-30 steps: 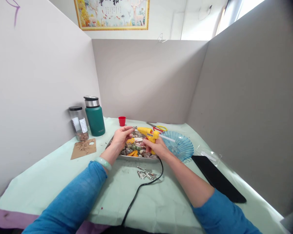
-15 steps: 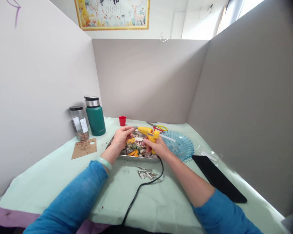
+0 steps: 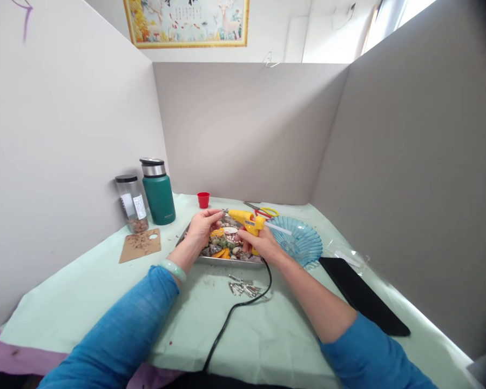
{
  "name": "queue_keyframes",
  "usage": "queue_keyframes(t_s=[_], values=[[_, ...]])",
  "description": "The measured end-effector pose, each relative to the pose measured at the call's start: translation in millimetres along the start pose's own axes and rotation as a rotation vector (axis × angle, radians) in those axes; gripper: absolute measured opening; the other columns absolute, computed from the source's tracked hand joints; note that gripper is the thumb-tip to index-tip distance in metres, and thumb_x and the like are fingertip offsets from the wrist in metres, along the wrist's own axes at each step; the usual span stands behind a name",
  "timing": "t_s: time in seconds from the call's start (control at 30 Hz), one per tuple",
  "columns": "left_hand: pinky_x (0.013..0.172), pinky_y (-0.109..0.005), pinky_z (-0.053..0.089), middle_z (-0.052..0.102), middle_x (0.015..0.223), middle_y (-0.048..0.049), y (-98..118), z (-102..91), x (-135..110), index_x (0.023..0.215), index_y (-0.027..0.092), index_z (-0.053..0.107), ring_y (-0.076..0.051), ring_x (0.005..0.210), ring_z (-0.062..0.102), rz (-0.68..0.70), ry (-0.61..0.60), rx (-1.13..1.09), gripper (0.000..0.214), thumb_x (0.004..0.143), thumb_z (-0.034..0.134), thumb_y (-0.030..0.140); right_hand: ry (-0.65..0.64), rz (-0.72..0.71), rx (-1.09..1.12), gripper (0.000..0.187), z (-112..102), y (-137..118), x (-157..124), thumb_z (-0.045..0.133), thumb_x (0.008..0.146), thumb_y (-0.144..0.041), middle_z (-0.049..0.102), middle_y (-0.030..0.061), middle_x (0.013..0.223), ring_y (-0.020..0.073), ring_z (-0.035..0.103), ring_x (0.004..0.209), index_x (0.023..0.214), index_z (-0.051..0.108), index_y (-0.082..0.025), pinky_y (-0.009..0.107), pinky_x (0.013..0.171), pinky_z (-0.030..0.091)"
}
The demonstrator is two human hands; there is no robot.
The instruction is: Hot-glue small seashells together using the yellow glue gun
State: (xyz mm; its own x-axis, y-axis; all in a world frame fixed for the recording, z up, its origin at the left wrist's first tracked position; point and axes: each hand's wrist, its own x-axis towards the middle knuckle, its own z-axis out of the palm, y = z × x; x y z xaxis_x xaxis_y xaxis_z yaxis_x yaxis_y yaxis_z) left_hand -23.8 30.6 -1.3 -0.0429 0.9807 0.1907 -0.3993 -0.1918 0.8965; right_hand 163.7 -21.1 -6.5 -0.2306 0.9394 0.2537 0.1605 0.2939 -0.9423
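My right hand (image 3: 262, 244) is closed around the grip of a yellow hot glue gun (image 3: 246, 219), whose nozzle points left toward my left hand. My left hand (image 3: 202, 226) pinches a small item at its fingertips, just at the nozzle; the item is too small to name. Both hands hover over a metal tray (image 3: 222, 260) filled with shells and small coloured pieces. The gun's black cord (image 3: 233, 313) trails toward me across the pale green table cover.
A green thermos (image 3: 157, 192) and a clear jar (image 3: 132, 203) stand at the left wall, with a brown card (image 3: 140, 245) before them. A red cup (image 3: 203, 200), scissors (image 3: 263, 210), a blue glass dish (image 3: 302, 243), metal clips (image 3: 243, 288) and a black flat object (image 3: 362, 296) lie around.
Hardly anything has moved. Both hands stay over the tray with the glue gun's nozzle at my left fingertips; the view shifted slightly.
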Motion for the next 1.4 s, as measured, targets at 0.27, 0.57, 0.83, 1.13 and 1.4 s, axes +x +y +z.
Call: queue_keyframes(t_s=[0.27,0.57,0.83,1.13,1.4], values=[[0.051,-0.021,0.043,0.071,0.071,-0.0043,1.8,1.1,-1.4,0.076,0.012,0.073,-0.006,0.049,0.052,-0.011,0.002,-0.045,0.023,0.057,0.086,0.014,0.030,-0.004,0.031,0.022,1.2,4.3,2.5,0.066,0.080,-0.038,0.059,-0.0014,0.050,0.0106,0.054,0.043,0.072,0.065,-0.017,0.021,0.043,0.042],[0.051,-0.021,0.044,0.070,0.071,-0.0041,0.7,0.5,-0.4,0.078,0.011,0.072,-0.006,0.049,0.054,-0.012,0.014,-0.036,0.023,0.059,0.085,0.013,0.025,-0.010,0.021,0.022,0.5,4.4,2.5,0.065,0.081,-0.038,0.062,0.0001,0.055,0.0107,0.054,0.043,0.073,0.066,-0.018,0.022,0.043,0.043],[0.051,-0.021,0.045,0.070,0.071,-0.0042,-1.8,-1.5,1.4,0.078,0.011,0.072,-0.006,0.050,0.054,0.002,-0.003,-0.014,0.023,0.060,0.085,0.014,-0.002,-0.030,0.038,0.022,0.8,8.0,4.3,0.066,0.079,-0.039,0.065,0.0007,0.062,0.0103,0.055,0.045,0.076,0.064,-0.018,0.021,0.043,0.044],[0.051,-0.021,0.044,0.070,0.070,-0.0042,-1.3,-0.7,0.2,0.079,0.011,0.072,-0.006,0.049,0.054,0.005,-0.003,0.005,0.024,0.060,0.086,0.014,0.006,-0.025,0.044,0.022,1.3,3.1,2.3,0.068,0.079,-0.040,0.067,0.0017,0.066,0.0111,0.056,0.045,0.075,0.064,-0.018,0.022,0.042,0.044],[0.051,-0.021,0.044,0.068,0.067,-0.0026,-0.6,-0.2,0.1,0.079,0.010,0.071,-0.006,0.049,0.054,-0.003,-0.012,0.017,0.026,0.058,0.086,0.015,0.001,-0.024,0.039,0.023,1.6,2.2,1.6,0.068,0.078,-0.040,0.066,0.0014,0.064,0.0105,0.055,0.045,0.075,0.063,-0.019,0.022,0.043,0.043]])
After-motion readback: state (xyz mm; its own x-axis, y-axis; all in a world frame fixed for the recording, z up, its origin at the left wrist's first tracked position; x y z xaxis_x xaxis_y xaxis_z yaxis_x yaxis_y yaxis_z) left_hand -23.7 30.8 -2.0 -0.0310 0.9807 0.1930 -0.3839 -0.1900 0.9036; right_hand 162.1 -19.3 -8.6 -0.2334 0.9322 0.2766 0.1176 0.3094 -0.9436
